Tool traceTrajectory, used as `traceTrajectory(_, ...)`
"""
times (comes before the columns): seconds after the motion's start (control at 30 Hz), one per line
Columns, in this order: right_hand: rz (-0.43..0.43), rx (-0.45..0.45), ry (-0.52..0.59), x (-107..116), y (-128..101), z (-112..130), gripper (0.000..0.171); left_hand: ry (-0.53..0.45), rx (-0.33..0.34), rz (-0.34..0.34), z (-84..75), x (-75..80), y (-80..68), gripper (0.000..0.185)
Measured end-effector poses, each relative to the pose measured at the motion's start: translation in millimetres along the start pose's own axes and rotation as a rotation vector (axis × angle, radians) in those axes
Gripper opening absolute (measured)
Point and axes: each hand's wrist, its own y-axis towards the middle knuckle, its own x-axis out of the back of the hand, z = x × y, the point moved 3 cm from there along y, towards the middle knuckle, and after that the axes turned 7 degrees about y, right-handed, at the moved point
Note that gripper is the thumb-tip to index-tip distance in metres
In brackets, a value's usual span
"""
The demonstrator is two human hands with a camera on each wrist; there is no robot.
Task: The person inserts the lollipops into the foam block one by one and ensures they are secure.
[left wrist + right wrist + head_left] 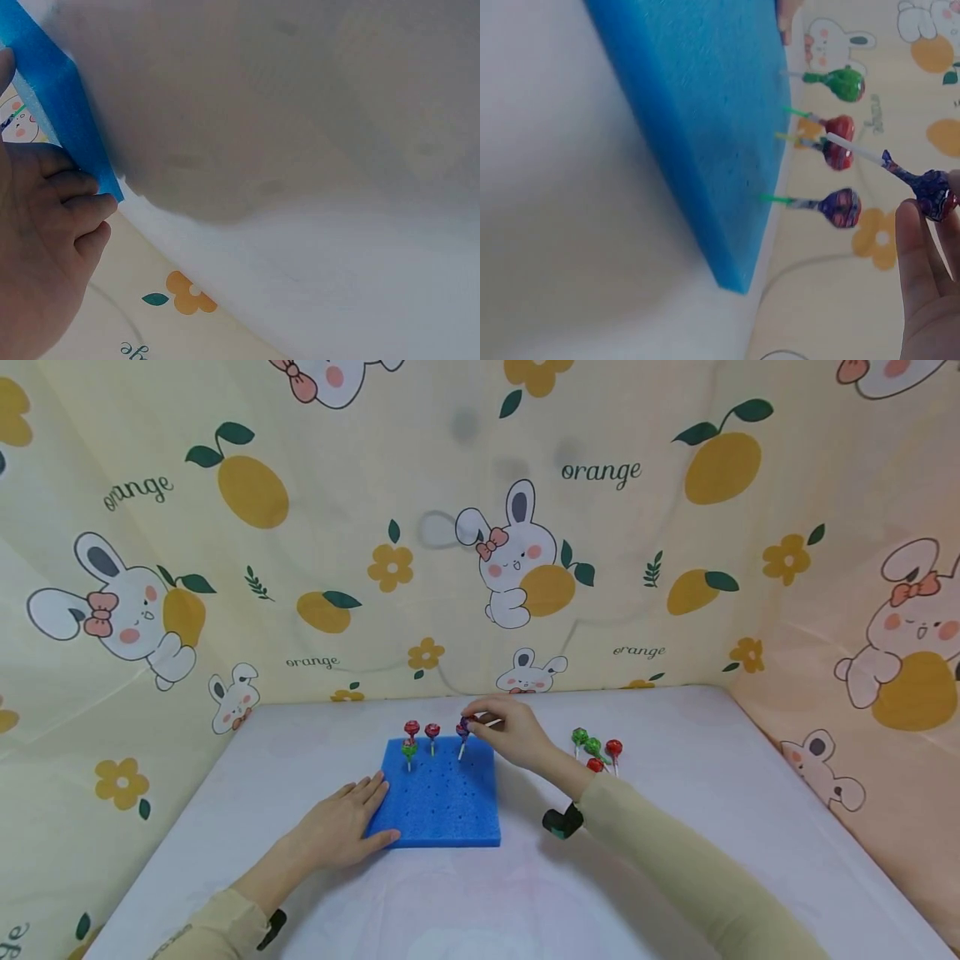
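In the head view my right hand (517, 735) is over the far right part of a blue foam board (442, 810). Its fingertips pinch the wrapped head of a purple lollipop (930, 193), whose white stick is clear of the foam and slants toward it. Another purple lollipop (841, 208) stands close by in the board. Farther along stand red lollipops (432, 731) and a green lollipop (408, 749), sticks in the foam. With fingers extended, my left hand (337, 827) rests on the board's left edge, thumb at the near corner.
Several more red and green lollipops (592, 747) are grouped on the white table (600, 893) right of the board, partly behind my right forearm. Rows of small holes dot the foam. A patterned cloth (420, 460) hangs behind and at both sides of the table.
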Motion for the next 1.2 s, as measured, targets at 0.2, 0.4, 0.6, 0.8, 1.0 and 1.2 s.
traceTrajectory(0.2,0.025,0.01,0.014,-15.9,4.2,6.5,0.02,-0.002,0.01,0.011,0.3,-0.7,0.6,0.087)
traceTrajectory(0.4,0.042,0.012,-0.018,-31.2,7.5,9.3,0.02,-0.016,0.012,0.021,0.6,-1.7,0.8,0.087)
traceTrajectory(0.6,0.072,0.034,-0.029,-43.4,12.4,10.8,0.017,-0.006,0.007,0.012,2.1,-2.3,1.0,0.088)
traceTrajectory(0.8,0.086,0.035,-0.045,-51.7,14.8,6.2,0.016,0.006,0.0,0.006,3.1,-3.0,1.1,0.089)
traceTrajectory(1.0,0.103,0.03,-0.04,-56.5,15.2,1.7,0.017,0.011,-0.001,-0.002,3.3,-3.2,1.2,0.089)
traceTrajectory(1.2,0.114,0.018,-0.048,-60.0,14.5,-1.3,0.016,0.01,0.001,0.0,3.2,-3.6,1.3,0.089)
